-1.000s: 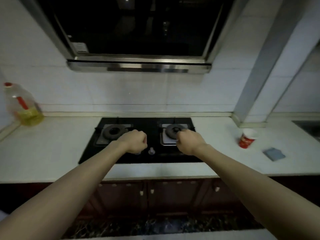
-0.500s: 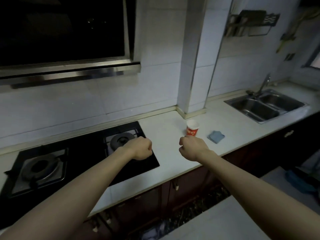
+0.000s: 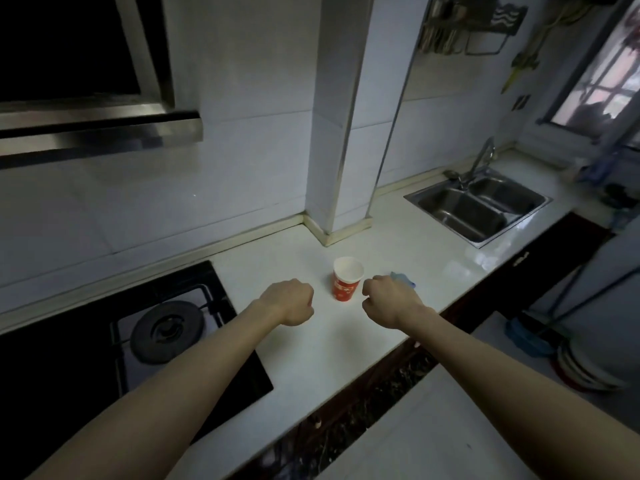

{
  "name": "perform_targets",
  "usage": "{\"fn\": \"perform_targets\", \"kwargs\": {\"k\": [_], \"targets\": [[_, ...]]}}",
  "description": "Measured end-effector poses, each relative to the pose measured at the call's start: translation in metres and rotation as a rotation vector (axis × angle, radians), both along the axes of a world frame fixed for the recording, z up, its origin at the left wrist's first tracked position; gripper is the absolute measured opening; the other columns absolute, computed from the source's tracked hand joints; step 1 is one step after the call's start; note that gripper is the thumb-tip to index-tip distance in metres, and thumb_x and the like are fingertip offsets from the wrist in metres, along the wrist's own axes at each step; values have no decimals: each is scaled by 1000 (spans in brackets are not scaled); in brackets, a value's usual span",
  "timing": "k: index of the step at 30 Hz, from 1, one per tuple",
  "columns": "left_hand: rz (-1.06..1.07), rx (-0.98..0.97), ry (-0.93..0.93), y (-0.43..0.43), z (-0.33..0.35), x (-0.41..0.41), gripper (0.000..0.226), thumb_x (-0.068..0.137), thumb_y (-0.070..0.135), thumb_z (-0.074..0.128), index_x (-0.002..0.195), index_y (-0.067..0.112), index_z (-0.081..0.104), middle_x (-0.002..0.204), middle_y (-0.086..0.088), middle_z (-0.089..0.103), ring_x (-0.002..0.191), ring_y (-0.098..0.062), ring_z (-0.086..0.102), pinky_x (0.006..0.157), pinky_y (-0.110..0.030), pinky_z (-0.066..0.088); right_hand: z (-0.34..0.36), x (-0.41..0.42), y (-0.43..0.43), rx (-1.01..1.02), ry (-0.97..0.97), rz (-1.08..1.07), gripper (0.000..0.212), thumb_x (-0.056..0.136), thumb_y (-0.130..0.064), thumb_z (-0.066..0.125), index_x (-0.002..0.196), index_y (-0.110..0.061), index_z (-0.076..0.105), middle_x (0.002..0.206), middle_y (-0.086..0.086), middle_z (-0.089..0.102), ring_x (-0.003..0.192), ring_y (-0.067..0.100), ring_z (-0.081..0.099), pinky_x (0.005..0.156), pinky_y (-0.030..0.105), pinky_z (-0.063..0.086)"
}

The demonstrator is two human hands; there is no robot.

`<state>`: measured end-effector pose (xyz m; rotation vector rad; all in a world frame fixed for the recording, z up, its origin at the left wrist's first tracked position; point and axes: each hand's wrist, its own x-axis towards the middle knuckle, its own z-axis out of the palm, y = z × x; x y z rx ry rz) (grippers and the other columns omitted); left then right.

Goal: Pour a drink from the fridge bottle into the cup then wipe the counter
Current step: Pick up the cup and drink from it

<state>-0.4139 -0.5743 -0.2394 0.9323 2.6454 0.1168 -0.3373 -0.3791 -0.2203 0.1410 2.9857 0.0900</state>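
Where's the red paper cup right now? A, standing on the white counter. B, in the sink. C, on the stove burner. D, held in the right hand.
A: the red cup stands upright on the white counter, seen between the left hand and the right hand, with neither touching it.

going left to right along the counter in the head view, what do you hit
From the left: gas burner → left hand → red paper cup → right hand → double sink. The blue cloth is left out; the right hand partly hides it.
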Motion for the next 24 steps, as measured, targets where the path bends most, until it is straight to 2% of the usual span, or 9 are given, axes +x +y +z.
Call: {"fn": "perform_targets", "kwargs": {"k": [6,9,12,15,17,19,21,24], "targets": [[2,-49,-57,26,-28,-38,26,92,24,47,110,11,61,116,-12,62,103,-30,61,81,-34,47,-21,-35,31,-33,-77,-29,32,90,-21,44,113,-8,63,111,10,64,104,26,57,84,34,48],[15,-90,-93,41,-42,-52,26,93,21,45,111,8,59,117,-14,61,103,-31,60,81,-35,46,-32,-54,47,-42,-123,-45,33,90,-21,44,116,-8,61,115,11,63,107,26,56,88,34,47],[105,-35,-171,56,-60,-68,32,94,23,45,120,9,55,123,-13,59,109,-29,59,87,-36,46,-42,-82,60,-55,-142,-45,37,90,-23,48,123,-9,55,122,11,57,112,27,54,93,36,44],[299,167,-313,74,-77,-82,47,95,25,51,139,9,45,137,-12,54,121,-27,54,99,-34,44,-60,-117,73,-195,-146,-38,61,85,-29,63,137,-8,38,133,12,45,119,28,46,96,39,43],[422,285,-381,88,-85,-89,52,94,23,55,143,9,42,139,-13,54,124,-27,54,103,-33,42,-79,-140,78,-293,-175,-44,89,77,-38,74,146,-12,25,143,12,34,126,29,40,101,43,43],[522,342,-419,101,-92,-96,53,94,22,58,143,7,42,140,-13,54,125,-27,53,103,-32,40,-97,-162,79,-324,-208,6,105,71,-46,79,149,-16,15,148,10,25,130,32,35,103,49,42],[611,383,-435,116,-98,-105,51,92,21,59,139,6,46,137,-15,56,122,-28,55,99,-32,43,-115,-178,80,-340,-235,74,112,67,-48,80,149,-18,11,148,9,22,131,33,33,101,52,42],[706,428,-491,136,-101,-116,39,92,20,54,128,4,56,126,-16,63,108,-30,62,89,-38,53,-132,-193,82,-313,-281,199,105,70,-45,79,148,-17,14,144,9,26,129,32,32,98,50,44]]}}
